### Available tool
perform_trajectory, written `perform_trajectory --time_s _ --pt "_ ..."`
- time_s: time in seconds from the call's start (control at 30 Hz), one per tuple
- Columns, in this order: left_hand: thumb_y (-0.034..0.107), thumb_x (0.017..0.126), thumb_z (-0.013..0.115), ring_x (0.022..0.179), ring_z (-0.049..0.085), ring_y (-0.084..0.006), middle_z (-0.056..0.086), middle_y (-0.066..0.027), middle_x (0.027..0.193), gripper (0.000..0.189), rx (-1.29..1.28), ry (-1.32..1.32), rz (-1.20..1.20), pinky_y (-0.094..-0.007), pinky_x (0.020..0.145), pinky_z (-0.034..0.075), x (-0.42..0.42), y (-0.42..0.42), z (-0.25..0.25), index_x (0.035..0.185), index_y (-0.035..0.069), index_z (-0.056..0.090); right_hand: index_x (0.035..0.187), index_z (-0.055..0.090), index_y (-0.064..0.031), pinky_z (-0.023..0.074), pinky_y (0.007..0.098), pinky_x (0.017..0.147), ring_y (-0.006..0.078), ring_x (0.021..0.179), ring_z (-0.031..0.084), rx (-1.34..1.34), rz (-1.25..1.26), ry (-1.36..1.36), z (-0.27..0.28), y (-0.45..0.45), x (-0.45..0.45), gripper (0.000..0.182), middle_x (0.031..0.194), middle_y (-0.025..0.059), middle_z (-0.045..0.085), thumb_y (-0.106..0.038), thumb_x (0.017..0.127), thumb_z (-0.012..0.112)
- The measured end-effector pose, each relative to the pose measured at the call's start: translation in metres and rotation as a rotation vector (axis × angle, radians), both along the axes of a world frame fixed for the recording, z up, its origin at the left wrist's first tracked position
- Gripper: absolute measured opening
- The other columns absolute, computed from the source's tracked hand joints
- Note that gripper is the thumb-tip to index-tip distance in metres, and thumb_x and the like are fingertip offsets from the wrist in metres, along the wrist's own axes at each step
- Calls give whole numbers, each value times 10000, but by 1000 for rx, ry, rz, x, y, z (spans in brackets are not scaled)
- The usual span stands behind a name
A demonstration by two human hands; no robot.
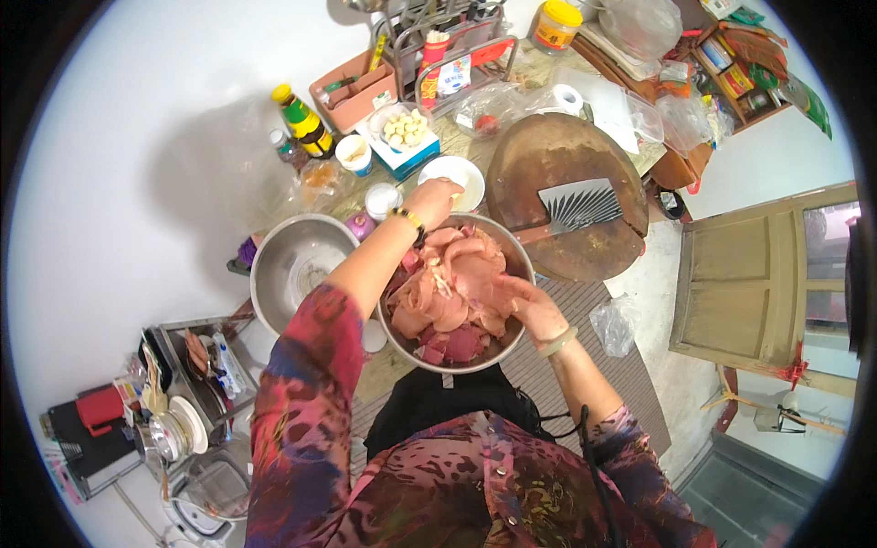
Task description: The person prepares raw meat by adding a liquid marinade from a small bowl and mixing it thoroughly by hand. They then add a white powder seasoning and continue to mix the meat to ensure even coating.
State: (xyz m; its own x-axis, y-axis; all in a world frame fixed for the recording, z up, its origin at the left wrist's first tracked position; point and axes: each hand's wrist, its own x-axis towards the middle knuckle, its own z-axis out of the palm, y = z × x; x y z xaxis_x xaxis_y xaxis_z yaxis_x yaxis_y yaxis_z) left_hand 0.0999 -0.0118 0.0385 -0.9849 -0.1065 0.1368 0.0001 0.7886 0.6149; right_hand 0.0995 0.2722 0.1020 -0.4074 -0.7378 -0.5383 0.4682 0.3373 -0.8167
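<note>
A steel basin [524, 260] in front of me holds raw sliced meat [438, 301], with pale slices on top and redder pieces around them. A small heap of whitish bits [440, 281] lies on the slices. My left hand [431, 202] reaches across the basin to a small white bowl [468, 177] behind it. Its fingertips are at the bowl's inside, and whether they pinch anything is hard to see. My right hand [534, 309] hangs over the basin's right side, palm inward, fingers spread at the edge of the meat with nothing visible held.
At right, a cleaver [582, 205] lies on a round wooden chopping block [521, 151]. A second steel basin [274, 240] stands at left. Behind are a sauce bottle [305, 122], a paper cup [354, 154] and a tub of peeled garlic cloves [404, 128] on a box.
</note>
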Motion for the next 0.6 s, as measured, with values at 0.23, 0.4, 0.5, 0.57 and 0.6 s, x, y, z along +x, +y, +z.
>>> perform_trajectory --time_s 0.23,0.4,0.5,0.57,0.6 --pt "22 759 486 1004 548 -330 591 -202 1028 301 -506 -707 -189 -398 850 435 -86 -27 -92 1015 66 638 1268 419 57 334 314 1005 209 1154 470 -114 -168 -294 -23 20 3 507 1251 123 495 -70 786 512" --pt "-15 753 456 920 573 -339 615 -180 966 293 -30 -338 -21 -400 806 444 -75 -46 -92 962 71 642 1195 491 48 391 300 947 186 1049 528 -46 -149 -190 -4 18 -6 391 1141 114 563 -16 810 475" --pt "-13 746 476 930 566 -334 606 -176 971 289 -149 -335 -56 -398 816 445 -81 -55 -94 968 75 640 1091 548 51 453 272 851 160 929 575 -184 -248 -126 4 7 -26 284 1004 91 614 31 824 452" --pt "46 737 544 953 564 -318 597 -163 955 226 -214 -297 -105 -383 828 447 -85 -46 -93 941 75 637 1083 548 48 457 281 840 166 909 574 -190 -326 -153 15 -1 -51 275 993 98 610 29 823 459" --pt "77 727 566 959 562 -311 593 -153 951 216 -316 -339 -216 -378 829 449 -89 -43 -92 931 79 635 1065 551 46 464 282 820 169 887 576 -201 -369 -158 14 -6 -62 254 976 106 608 21 828 463"
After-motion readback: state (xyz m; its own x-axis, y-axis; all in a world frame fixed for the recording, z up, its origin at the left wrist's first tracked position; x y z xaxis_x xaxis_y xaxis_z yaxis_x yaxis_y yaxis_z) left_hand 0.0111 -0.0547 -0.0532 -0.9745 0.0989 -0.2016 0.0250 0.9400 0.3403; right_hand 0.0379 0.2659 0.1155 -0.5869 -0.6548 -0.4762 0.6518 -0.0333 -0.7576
